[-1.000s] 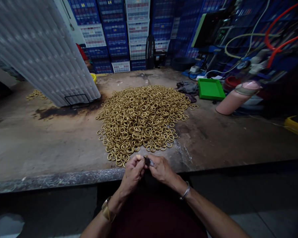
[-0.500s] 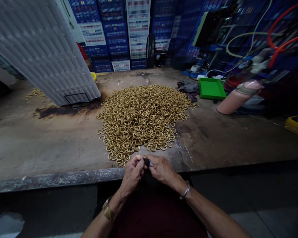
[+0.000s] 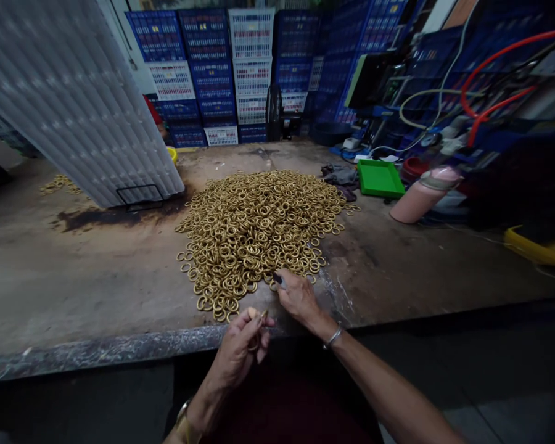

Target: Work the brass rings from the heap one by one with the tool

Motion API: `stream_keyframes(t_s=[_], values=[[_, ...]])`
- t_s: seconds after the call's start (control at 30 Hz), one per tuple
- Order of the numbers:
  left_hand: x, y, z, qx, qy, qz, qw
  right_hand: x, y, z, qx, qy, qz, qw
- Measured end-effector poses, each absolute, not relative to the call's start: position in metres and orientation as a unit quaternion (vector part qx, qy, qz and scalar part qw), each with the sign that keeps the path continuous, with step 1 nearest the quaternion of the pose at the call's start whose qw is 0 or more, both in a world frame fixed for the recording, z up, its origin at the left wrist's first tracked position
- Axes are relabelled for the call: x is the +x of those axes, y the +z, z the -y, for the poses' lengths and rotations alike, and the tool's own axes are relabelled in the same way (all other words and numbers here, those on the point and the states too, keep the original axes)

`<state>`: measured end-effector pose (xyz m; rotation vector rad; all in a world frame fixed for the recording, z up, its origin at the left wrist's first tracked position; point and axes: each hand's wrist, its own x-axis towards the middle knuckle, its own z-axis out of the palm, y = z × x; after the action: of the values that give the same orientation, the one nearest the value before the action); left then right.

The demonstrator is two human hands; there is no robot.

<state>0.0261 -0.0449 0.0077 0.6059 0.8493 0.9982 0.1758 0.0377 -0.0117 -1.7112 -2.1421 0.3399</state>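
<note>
Gold rings (image 3: 263, 222) lie in a big, wide heap on the table (image 3: 129, 283), right in front of the person. The two hands are apart. The left hand (image 3: 235, 348) is by the near edge and pinches one ring (image 3: 264, 314) between thumb and finger, and one more seems to hang lower by its fingers. The right hand (image 3: 300, 297) is at the near side of the heap, closed around a small dark tool (image 3: 278, 279); I cannot tell what kind it is, or if it touches a ring. The step in hand looks like taking rings one by one. I think the next move calls for a good grip on just one, without knocking the rest about. The rings are round, thin and a bit shiny, all much the same size, with a few loose ones lying flat around the heap
</note>
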Motion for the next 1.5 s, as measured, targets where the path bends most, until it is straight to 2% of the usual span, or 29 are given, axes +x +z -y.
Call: stream_keyframes(t_s=[0.13,0.4,0.53,0.63,0.77,0.97,1.1,1.27,1.5], values=[[0.025,0.002,0.040,0.250,0.475,-0.378,0.754,0.173,-0.004,-0.059,-0.613,0.083,0.751,0.232],[0.016,-0.001,0.042,0.145,0.482,-0.343,0.793,0.167,-0.008,-0.074,-0.595,0.077,0.775,0.199],[0.015,-0.006,0.038,0.128,0.490,-0.345,0.791,0.171,-0.011,-0.075,-0.592,0.095,0.760,0.250],[0.020,-0.005,0.033,0.166,0.496,-0.379,0.764,0.174,-0.011,-0.072,-0.590,0.163,0.728,0.309],[0.027,-0.001,0.023,0.257,0.511,-0.427,0.701,0.174,-0.010,-0.059,-0.565,0.322,0.650,0.393],[0.030,-0.005,0.014,0.328,0.506,-0.494,0.627,0.170,-0.005,-0.031,-0.503,0.559,0.523,0.401],[0.032,-0.009,0.015,0.383,0.502,-0.523,0.572,0.165,0.000,-0.019,-0.480,0.632,0.462,0.395],[0.029,-0.014,0.020,0.487,0.544,-0.540,0.420,0.162,-0.001,-0.015,-0.447,0.696,0.393,0.402],[0.027,-0.013,0.019,0.571,0.500,-0.525,0.385,0.158,-0.001,-0.008,-0.426,0.742,0.340,0.391]])
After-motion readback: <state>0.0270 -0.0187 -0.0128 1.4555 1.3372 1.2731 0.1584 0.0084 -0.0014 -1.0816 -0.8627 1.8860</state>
